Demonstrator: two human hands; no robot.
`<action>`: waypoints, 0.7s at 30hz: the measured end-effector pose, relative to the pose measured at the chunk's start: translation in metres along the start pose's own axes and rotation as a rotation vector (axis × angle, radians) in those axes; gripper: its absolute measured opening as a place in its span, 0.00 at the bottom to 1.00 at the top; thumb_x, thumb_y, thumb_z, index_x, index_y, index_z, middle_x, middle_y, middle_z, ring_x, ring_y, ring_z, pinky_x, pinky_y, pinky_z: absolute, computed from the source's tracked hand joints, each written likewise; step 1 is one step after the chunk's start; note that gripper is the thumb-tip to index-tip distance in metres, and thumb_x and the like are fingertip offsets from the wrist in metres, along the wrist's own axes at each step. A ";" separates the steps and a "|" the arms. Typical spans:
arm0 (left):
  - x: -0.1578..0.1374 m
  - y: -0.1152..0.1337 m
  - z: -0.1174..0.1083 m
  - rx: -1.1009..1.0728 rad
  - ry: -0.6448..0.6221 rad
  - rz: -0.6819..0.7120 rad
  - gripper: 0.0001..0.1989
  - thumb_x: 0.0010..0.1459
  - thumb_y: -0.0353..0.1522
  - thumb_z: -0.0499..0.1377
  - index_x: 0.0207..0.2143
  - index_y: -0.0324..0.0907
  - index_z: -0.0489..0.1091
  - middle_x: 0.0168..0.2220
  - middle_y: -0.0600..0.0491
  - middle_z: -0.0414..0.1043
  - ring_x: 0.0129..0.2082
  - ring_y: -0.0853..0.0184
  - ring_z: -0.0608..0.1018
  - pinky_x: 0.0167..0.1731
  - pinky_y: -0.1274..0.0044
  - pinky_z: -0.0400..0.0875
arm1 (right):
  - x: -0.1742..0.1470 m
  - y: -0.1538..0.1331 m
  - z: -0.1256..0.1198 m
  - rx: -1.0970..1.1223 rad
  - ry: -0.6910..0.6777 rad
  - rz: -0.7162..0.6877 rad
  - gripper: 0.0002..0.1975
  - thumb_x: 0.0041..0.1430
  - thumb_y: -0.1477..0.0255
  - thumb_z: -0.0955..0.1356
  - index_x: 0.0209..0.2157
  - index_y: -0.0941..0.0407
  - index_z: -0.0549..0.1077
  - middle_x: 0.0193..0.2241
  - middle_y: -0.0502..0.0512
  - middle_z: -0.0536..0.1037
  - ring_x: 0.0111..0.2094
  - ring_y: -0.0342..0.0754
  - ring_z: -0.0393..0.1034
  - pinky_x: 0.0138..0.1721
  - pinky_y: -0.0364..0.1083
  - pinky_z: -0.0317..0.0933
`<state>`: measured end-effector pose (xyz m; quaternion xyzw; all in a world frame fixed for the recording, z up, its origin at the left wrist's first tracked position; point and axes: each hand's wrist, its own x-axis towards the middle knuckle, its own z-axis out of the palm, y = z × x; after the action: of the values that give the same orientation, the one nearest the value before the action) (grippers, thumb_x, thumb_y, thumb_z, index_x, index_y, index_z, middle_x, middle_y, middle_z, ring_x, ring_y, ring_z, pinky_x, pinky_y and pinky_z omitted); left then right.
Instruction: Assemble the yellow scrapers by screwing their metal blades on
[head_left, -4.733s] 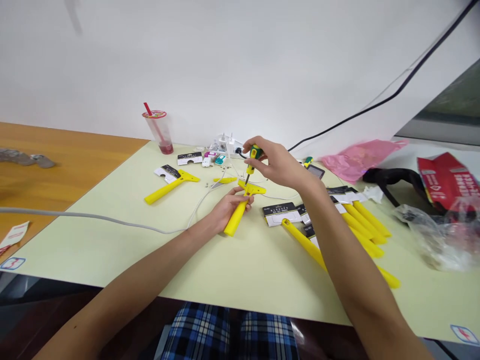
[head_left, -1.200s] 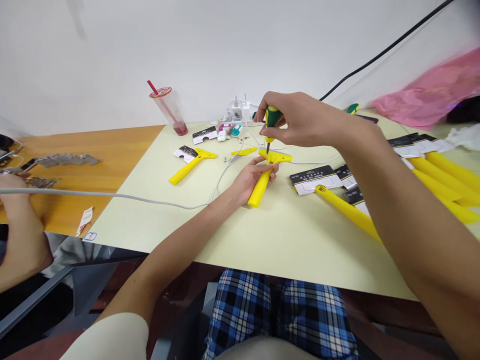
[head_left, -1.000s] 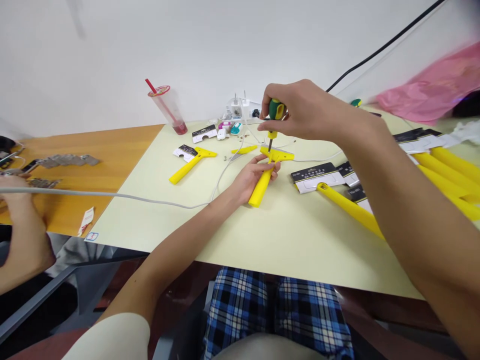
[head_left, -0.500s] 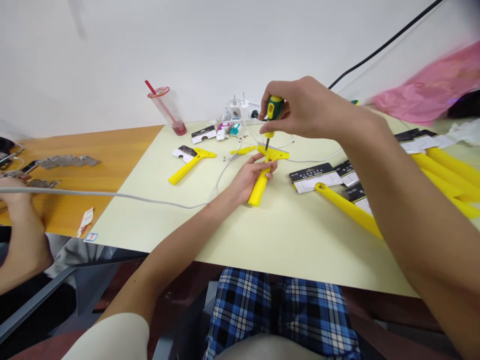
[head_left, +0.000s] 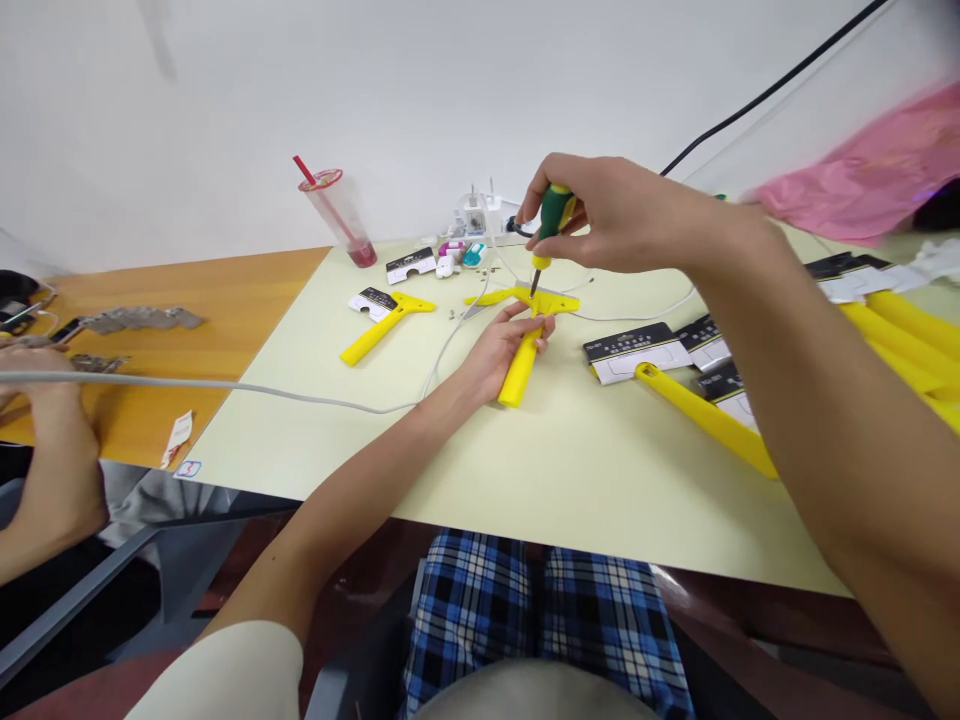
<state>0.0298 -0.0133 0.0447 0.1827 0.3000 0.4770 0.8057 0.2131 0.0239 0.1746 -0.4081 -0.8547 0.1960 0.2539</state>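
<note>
My left hand is closed around the neck of a yellow scraper, whose wide head points away from me. From above, my right hand grips the green and yellow handle of a screwdriver. Its tip meets the scraper's head; the screw under it is too small to make out. Just left of that head lies a separate yellow scraper part. Further left, another yellow scraper rests by a black and white card.
On the right lie a yellow handle, packaging cards and several more yellow handles. A cup with a straw stands at the back left. A grey cable crosses over my left forearm. A co-worker's hand is far left.
The screwdriver's handle has turned in my right hand, showing more green now, and leans slightly more to the right. My left hand stays on the scraper. The whole view shifts slightly.
</note>
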 end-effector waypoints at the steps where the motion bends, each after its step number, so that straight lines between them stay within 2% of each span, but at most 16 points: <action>1: -0.001 0.000 0.001 -0.001 0.003 -0.003 0.26 0.53 0.14 0.66 0.48 0.46 0.66 0.49 0.50 0.77 0.37 0.70 0.84 0.27 0.84 0.69 | 0.000 -0.002 0.001 -0.026 0.012 -0.029 0.10 0.62 0.62 0.76 0.41 0.42 0.73 0.42 0.52 0.81 0.40 0.59 0.72 0.41 0.57 0.61; 4: -0.003 -0.002 0.002 0.013 -0.005 -0.008 0.27 0.53 0.15 0.66 0.49 0.46 0.66 0.49 0.49 0.78 0.37 0.70 0.84 0.28 0.84 0.70 | -0.001 -0.004 0.003 -0.039 0.053 -0.033 0.13 0.61 0.56 0.77 0.37 0.43 0.72 0.35 0.53 0.79 0.35 0.57 0.69 0.38 0.56 0.59; 6: -0.003 -0.003 0.001 0.035 -0.020 -0.002 0.27 0.53 0.16 0.67 0.50 0.47 0.66 0.49 0.49 0.78 0.38 0.70 0.84 0.28 0.84 0.70 | -0.002 -0.002 0.002 -0.069 0.087 0.001 0.16 0.61 0.53 0.77 0.38 0.44 0.70 0.33 0.52 0.78 0.33 0.56 0.67 0.37 0.55 0.57; 8: -0.002 -0.004 0.000 0.049 -0.031 0.002 0.26 0.53 0.16 0.67 0.49 0.46 0.66 0.48 0.49 0.78 0.38 0.69 0.84 0.29 0.84 0.71 | -0.002 0.002 0.000 -0.080 0.077 0.025 0.18 0.61 0.53 0.77 0.42 0.44 0.69 0.37 0.53 0.79 0.35 0.57 0.69 0.38 0.55 0.58; 11: -0.001 -0.003 -0.001 0.036 -0.028 -0.001 0.24 0.54 0.16 0.66 0.47 0.46 0.66 0.47 0.50 0.78 0.38 0.70 0.84 0.28 0.85 0.71 | -0.002 0.005 -0.003 -0.064 0.003 0.027 0.21 0.58 0.60 0.78 0.47 0.43 0.68 0.47 0.55 0.80 0.43 0.59 0.73 0.41 0.55 0.61; 13: -0.001 -0.002 -0.001 0.027 -0.026 0.003 0.23 0.54 0.16 0.66 0.46 0.45 0.65 0.47 0.50 0.78 0.38 0.70 0.84 0.28 0.85 0.70 | -0.001 0.006 -0.004 -0.052 0.001 0.021 0.20 0.59 0.63 0.77 0.48 0.43 0.68 0.50 0.55 0.80 0.45 0.59 0.74 0.42 0.56 0.63; 17: -0.002 -0.001 0.000 0.035 -0.023 -0.006 0.23 0.54 0.16 0.66 0.45 0.46 0.65 0.47 0.51 0.78 0.37 0.70 0.83 0.28 0.85 0.70 | 0.001 0.006 0.000 -0.080 0.055 -0.038 0.14 0.62 0.58 0.76 0.43 0.43 0.71 0.41 0.52 0.80 0.40 0.57 0.72 0.42 0.56 0.62; 19: -0.001 -0.002 0.000 0.044 -0.031 -0.008 0.23 0.54 0.16 0.66 0.45 0.46 0.64 0.47 0.50 0.78 0.37 0.70 0.83 0.28 0.84 0.70 | 0.001 0.008 0.001 -0.084 0.077 -0.021 0.16 0.59 0.54 0.78 0.40 0.43 0.71 0.37 0.52 0.79 0.38 0.57 0.70 0.40 0.56 0.61; 21: 0.000 -0.001 -0.001 0.046 -0.044 -0.003 0.22 0.55 0.16 0.66 0.44 0.45 0.64 0.47 0.50 0.77 0.37 0.70 0.83 0.28 0.84 0.70 | 0.002 0.011 0.001 0.007 0.058 0.039 0.19 0.56 0.54 0.80 0.41 0.42 0.71 0.35 0.51 0.79 0.39 0.58 0.70 0.40 0.56 0.60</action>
<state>0.0301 -0.0143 0.0435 0.2111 0.2933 0.4648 0.8083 0.2180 0.0317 0.1682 -0.4292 -0.8383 0.1918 0.2762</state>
